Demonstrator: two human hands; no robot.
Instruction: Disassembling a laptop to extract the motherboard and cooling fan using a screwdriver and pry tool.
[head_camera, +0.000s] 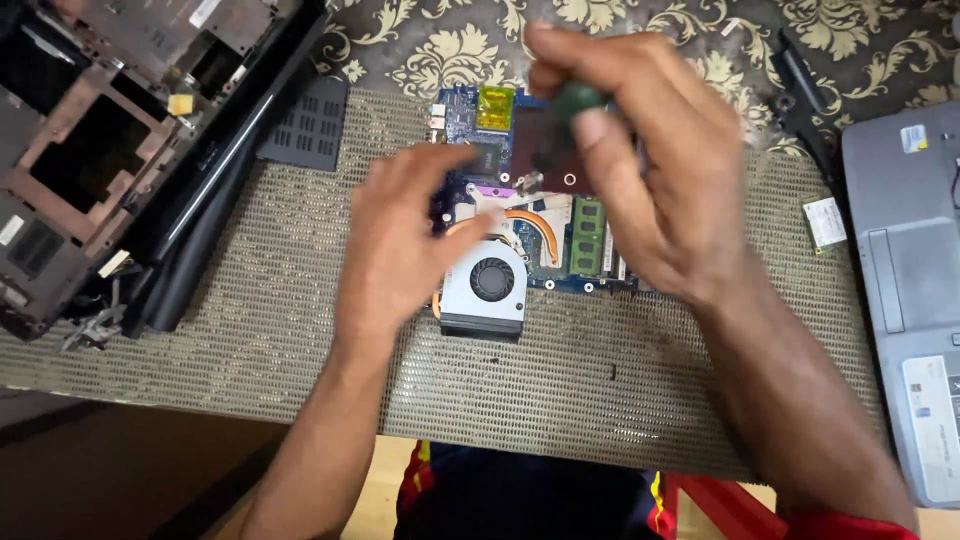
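A blue laptop motherboard lies on a grey mesh mat, with a silver cooling fan and copper heat pipe at its near edge. My left hand rests on the board's left side, fingers bent, beside the fan. My right hand hovers above the board, closed around a dark green screwdriver handle; the shaft points down toward a screw near the heat sink. Green memory modules sit just right of the pipe.
A stripped black laptop base lies at the far left with a vent cover next to it. A grey laptop palmrest sits at the right edge, a small wireless card beside it. A patterned cloth covers the table.
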